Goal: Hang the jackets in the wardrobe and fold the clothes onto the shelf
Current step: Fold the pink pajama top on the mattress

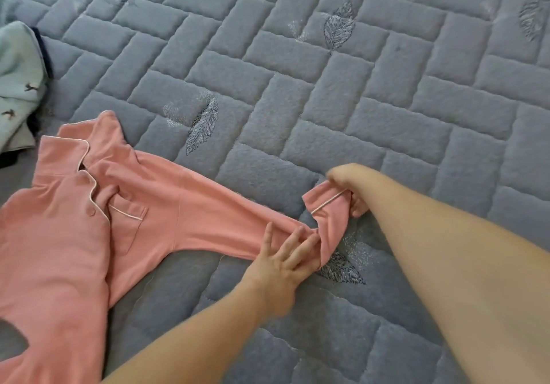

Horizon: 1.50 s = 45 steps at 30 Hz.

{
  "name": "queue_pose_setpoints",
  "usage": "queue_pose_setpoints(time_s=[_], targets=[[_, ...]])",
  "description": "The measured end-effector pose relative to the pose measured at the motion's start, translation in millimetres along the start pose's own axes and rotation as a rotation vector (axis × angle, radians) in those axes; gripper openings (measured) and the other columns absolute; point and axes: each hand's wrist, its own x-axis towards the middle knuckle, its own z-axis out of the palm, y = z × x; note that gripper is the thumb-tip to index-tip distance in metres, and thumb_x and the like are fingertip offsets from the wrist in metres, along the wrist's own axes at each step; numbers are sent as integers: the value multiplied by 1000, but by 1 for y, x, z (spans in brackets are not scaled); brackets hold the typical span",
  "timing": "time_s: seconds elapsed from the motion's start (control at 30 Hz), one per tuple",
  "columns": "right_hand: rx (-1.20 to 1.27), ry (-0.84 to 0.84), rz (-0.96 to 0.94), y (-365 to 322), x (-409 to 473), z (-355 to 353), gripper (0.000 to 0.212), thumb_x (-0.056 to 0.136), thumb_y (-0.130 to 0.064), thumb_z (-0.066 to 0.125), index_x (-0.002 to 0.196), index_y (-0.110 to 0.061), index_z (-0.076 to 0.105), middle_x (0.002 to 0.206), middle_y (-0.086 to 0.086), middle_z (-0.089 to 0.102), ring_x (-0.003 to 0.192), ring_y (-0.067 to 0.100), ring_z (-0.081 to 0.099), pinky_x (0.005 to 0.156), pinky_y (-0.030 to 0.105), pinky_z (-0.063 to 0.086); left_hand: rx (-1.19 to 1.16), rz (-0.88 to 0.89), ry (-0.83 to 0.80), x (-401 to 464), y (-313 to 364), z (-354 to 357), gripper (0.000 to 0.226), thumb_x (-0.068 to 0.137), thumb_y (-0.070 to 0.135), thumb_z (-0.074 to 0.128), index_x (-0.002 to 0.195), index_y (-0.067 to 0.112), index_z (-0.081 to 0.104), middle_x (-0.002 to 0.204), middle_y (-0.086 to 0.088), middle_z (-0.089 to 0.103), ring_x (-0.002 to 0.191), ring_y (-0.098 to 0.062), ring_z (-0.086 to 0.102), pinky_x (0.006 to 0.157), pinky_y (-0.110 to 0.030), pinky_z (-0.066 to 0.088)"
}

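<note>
Fingers: left hand [279, 261] spread flat on pink shirt [74, 205] sleeve | right hand [348, 187] pinching cuff

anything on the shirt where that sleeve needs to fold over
Nothing visible. The right hand pinches the sleeve cuff, the left hand presses at the fold, and the shirt chest lies bare on the bed.

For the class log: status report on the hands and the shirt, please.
Left hand flat, pressing the sleeve. Right hand pinching the cuff, folding it back. Pink shirt on the bed, unfolded. Nothing in the way.
</note>
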Motion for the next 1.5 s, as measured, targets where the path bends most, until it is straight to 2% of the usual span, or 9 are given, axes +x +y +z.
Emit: queue_pose_setpoints(time_s=[0.17, 0.33, 0.43, 0.57, 0.7, 0.87, 1.03, 1.23, 1.5], targets=[[190, 64, -121, 31, 4, 4, 19, 96, -12, 46, 99, 0, 60, 92, 13, 68, 89, 29, 69, 75, 31, 54, -301, -317, 235, 5, -72, -34, 55, 88, 29, 37, 143, 29, 38, 152, 2, 34, 143, -19, 29, 118, -58, 4], [173, 440, -213, 53, 1, -34, 24, 91, -3, 51, 105, -1, 69, 118, 19, 66, 113, 36, 60, 86, 33, 47, -150, -392, -29, 20, -117, -60, 26, 93, 32, 43, 110, 18, 56, 123, -7, 64, 116, -32, 53, 97, -38, 37], [258, 710, -246, 50, -8, -72, 21, 91, -3, 48, 92, -5, 68, 112, 22, 67, 107, 39, 61, 83, 35, 45, -368, -501, 168, 27, -139, -91, 7, 93, 22, 42, 95, 15, 42, 115, -15, 65, 105, -34, 60, 77, -38, 35], [323, 862, -299, 28, -20, -93, 22, 94, -8, 42, 101, -9, 63, 114, 17, 65, 106, 37, 59, 81, 38, 44, -337, -577, 529, 43, -154, -124, 18, 83, 12, 44, 101, 17, 44, 108, -11, 60, 104, -35, 54, 85, -44, 33], [330, 862, -207, 31, -22, -82, 39, 90, -20, 58, 127, -9, 50, 137, 15, 46, 124, 37, 49, 102, 44, 40, -431, -702, 329, 58, -141, -117, 54, 87, 28, 52, 138, 27, 33, 140, -7, 33, 136, -31, 26, 114, -60, 9], [97, 915, -435, 44, -46, 20, 51, 84, -17, 60, 132, -8, 47, 139, 15, 40, 126, 38, 42, 104, 42, 28, -374, -739, 236, 14, -122, -46, 69, 87, 31, 45, 150, 32, 19, 158, -4, 10, 148, -25, 1, 111, -67, -16], [-120, 665, -698, 37, -93, 150, 35, 81, -11, 56, 116, -8, 58, 122, 15, 50, 111, 37, 47, 93, 43, 34, -439, -905, 183, -98, -116, 31, 78, 87, 35, 53, 154, 33, 12, 161, -5, 4, 149, -27, 1, 115, -64, -7], [80, -71, -589, 25, -140, 295, 15, 89, -13, 46, 97, -22, 56, 110, 3, 63, 91, 19, 54, 73, 27, 38, -670, -1276, 85, -246, -100, 111, 91, 82, 33, 58, 154, 28, 3, 161, -9, 3, 148, -34, 9, 117, -62, 11], [473, -254, -349, -20, -177, 433, 31, 94, -12, 43, 123, -11, 54, 95, 11, 66, 79, 24, 62, 66, 36, 51, -1231, -1373, 130, -371, -75, 212, 117, 72, 64, 71, 154, 24, -2, 160, -6, 1, 144, -35, 24, 114, -54, 28]])
